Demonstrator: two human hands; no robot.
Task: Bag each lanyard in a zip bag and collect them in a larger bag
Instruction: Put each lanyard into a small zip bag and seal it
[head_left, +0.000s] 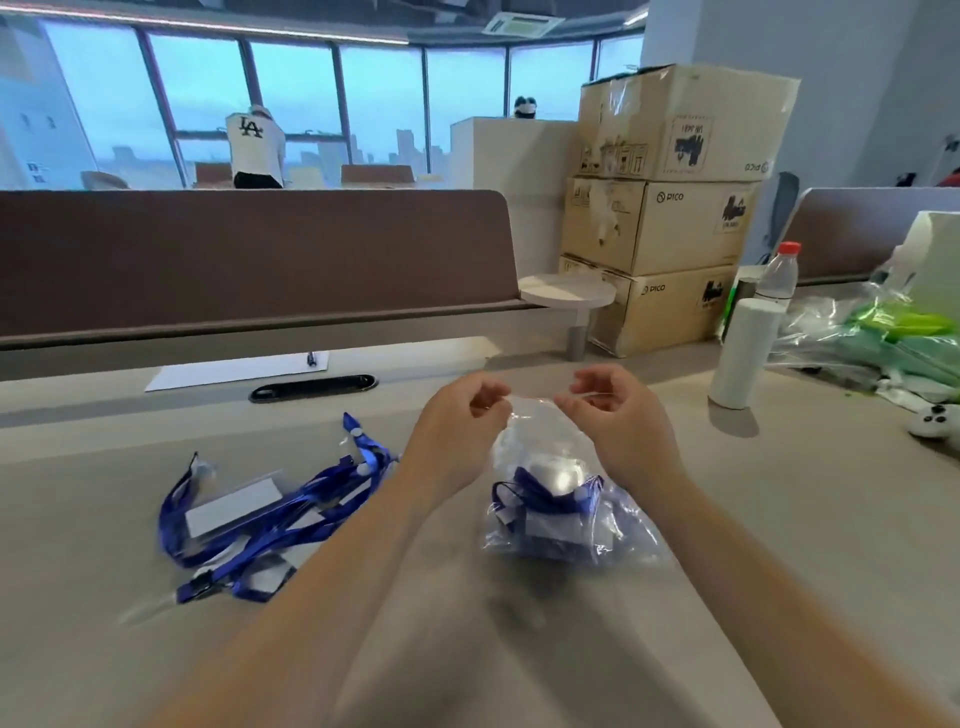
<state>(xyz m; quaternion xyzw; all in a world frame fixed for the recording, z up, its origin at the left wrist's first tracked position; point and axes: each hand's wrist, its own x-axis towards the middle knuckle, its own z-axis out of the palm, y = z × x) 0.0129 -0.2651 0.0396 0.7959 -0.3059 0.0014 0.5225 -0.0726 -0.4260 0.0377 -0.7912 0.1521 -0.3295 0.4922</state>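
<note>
**A:** From the head view, what lies around the work?

**B:** A pale bench (727, 519) with a brown partition (249, 260) along its far edge. Near the partition lie a sheet of paper (239, 370) with a pen (311, 358) on it, and just in front of them a dark cable slot (313, 388). To the right stand a white bottle (743, 353) and, behind it, a clear bottle (777, 275) with a red cap. Further right is a heap of plastic bags (893, 332) with green contents, and a white controller (935, 418) near the edge. Three cardboard boxes (670, 208) are stacked beyond the bench. Far off, a person (255, 150) stands at the windows.

**A:** Anything blocking the view?

**B:** The left forearm crosses the right fringe of the loose lanyards (270, 514), a blue tangle with white cards on the bench's left side.

**A:** And the hands?

**B:** Both are raised over the middle of the bench, close together. The left hand (457, 431) has its fingers curled in and pinches the left end of the top edge of a clear zip bag (545, 447). The right hand (618, 421) pinches the right end likewise.

**A:** Where is the lanyard being bagged?

**B:** A blue lanyard (540, 493) sits bunched in the bottom of that bag, below and between the wrists. The bag's lower part is down at the bench; blur hides whether it rests there.
</note>
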